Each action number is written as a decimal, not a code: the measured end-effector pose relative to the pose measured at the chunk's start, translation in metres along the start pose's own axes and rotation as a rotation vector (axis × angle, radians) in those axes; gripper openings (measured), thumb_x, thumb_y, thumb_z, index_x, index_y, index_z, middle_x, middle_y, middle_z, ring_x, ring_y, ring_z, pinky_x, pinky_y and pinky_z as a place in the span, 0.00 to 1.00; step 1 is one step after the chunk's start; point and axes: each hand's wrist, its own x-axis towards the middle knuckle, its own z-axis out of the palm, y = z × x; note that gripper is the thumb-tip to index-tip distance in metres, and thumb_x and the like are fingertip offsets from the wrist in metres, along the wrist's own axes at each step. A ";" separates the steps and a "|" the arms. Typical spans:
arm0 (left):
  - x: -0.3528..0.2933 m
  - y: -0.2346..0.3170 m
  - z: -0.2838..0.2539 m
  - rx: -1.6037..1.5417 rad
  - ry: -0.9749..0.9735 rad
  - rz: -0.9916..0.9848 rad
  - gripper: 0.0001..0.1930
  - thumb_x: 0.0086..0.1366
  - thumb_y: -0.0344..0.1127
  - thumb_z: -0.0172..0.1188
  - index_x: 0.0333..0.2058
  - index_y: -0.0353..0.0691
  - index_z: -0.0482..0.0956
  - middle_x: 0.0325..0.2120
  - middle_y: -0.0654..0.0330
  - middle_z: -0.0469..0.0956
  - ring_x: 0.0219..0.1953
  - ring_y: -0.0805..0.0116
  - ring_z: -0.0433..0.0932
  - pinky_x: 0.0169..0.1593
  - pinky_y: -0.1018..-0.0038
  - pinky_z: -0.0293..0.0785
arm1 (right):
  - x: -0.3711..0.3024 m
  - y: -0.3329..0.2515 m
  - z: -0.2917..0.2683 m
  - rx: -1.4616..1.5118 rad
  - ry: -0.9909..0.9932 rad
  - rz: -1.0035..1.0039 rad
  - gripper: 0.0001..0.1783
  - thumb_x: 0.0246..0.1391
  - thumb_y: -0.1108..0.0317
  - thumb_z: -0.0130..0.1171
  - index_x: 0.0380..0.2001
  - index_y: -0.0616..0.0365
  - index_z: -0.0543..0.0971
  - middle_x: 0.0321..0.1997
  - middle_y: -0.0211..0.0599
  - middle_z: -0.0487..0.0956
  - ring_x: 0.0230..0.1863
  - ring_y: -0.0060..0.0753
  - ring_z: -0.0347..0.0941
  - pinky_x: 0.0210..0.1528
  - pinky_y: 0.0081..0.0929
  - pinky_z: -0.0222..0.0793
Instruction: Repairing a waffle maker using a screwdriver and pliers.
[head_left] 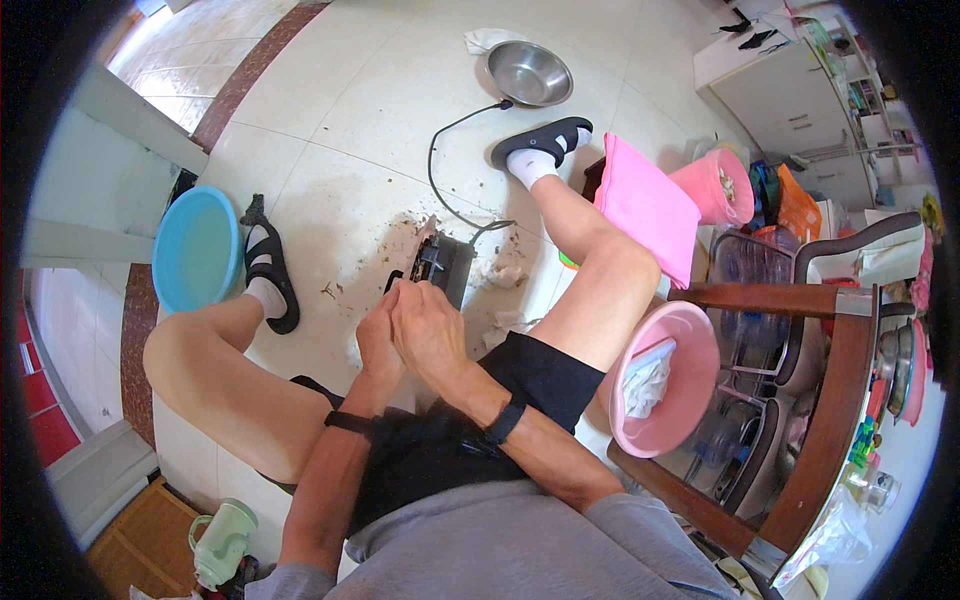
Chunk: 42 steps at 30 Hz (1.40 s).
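Between my knees, my left hand (377, 335) and my right hand (430, 332) are pressed together with curled fingers. What they grip is mostly hidden behind them. Just beyond the fingertips is a dark boxy device (456, 272) with a narrow, exposed inner part along its left side; its kind is unclear. A black power cord (431, 170) runs from beside it across the floor to a plug near a steel basin (529, 73). Brown crumbs of dirt (400, 226) and crumpled white tissue (503, 273) lie around the device.
A blue basin of water (197, 250) stands by my left foot. On the right are a pink cushion (650, 210), a pink bucket (712, 190), a pink tub (700, 365) with white cloth, and a wooden-framed table (800, 440). A green jug (226, 540) sits at lower left.
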 end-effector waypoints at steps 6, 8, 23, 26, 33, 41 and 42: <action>-0.002 -0.011 0.009 0.143 0.008 0.071 0.20 0.64 0.48 0.61 0.53 0.49 0.80 0.34 0.50 0.83 0.38 0.48 0.82 0.37 0.62 0.76 | 0.004 0.006 0.014 -0.106 0.043 0.070 0.06 0.52 0.75 0.59 0.31 0.62 0.72 0.29 0.47 0.74 0.32 0.53 0.76 0.33 0.46 0.74; -0.002 -0.007 0.010 0.115 0.013 0.050 0.20 0.64 0.48 0.62 0.52 0.49 0.80 0.34 0.50 0.83 0.38 0.48 0.83 0.38 0.62 0.76 | 0.005 0.008 0.013 -0.102 0.042 0.062 0.07 0.50 0.76 0.58 0.31 0.63 0.71 0.30 0.47 0.74 0.33 0.53 0.76 0.33 0.45 0.76; -0.006 -0.025 0.010 -0.032 0.041 0.006 0.22 0.64 0.45 0.62 0.56 0.46 0.80 0.39 0.50 0.85 0.39 0.51 0.84 0.41 0.64 0.77 | 0.003 -0.005 0.004 0.050 0.006 0.165 0.06 0.54 0.75 0.58 0.34 0.65 0.75 0.33 0.54 0.77 0.37 0.58 0.77 0.39 0.47 0.75; -0.005 -0.022 0.013 -0.018 0.035 0.027 0.24 0.65 0.44 0.62 0.58 0.46 0.79 0.40 0.50 0.85 0.38 0.51 0.84 0.40 0.63 0.78 | 0.003 -0.004 -0.001 0.093 0.101 0.164 0.05 0.55 0.75 0.56 0.35 0.65 0.75 0.33 0.53 0.77 0.37 0.58 0.77 0.38 0.48 0.75; -0.002 -0.006 0.011 0.217 0.080 0.173 0.26 0.62 0.42 0.65 0.59 0.44 0.77 0.38 0.50 0.85 0.34 0.48 0.84 0.36 0.61 0.79 | 0.011 0.006 -0.011 0.362 0.167 0.276 0.07 0.61 0.73 0.52 0.37 0.67 0.76 0.36 0.57 0.79 0.38 0.59 0.78 0.39 0.48 0.74; -0.003 0.016 0.011 0.272 0.050 0.104 0.29 0.54 0.42 0.71 0.55 0.43 0.78 0.37 0.50 0.84 0.34 0.49 0.84 0.37 0.61 0.80 | 0.044 0.032 -0.022 0.351 -0.043 0.314 0.11 0.62 0.70 0.50 0.34 0.66 0.79 0.30 0.59 0.80 0.34 0.61 0.79 0.38 0.43 0.74; -0.003 0.019 0.012 0.305 0.050 0.085 0.30 0.53 0.43 0.72 0.55 0.42 0.79 0.37 0.50 0.84 0.34 0.49 0.84 0.37 0.60 0.80 | 0.049 0.038 -0.022 0.316 -0.061 0.330 0.13 0.61 0.68 0.50 0.33 0.66 0.80 0.29 0.59 0.80 0.33 0.61 0.79 0.38 0.43 0.74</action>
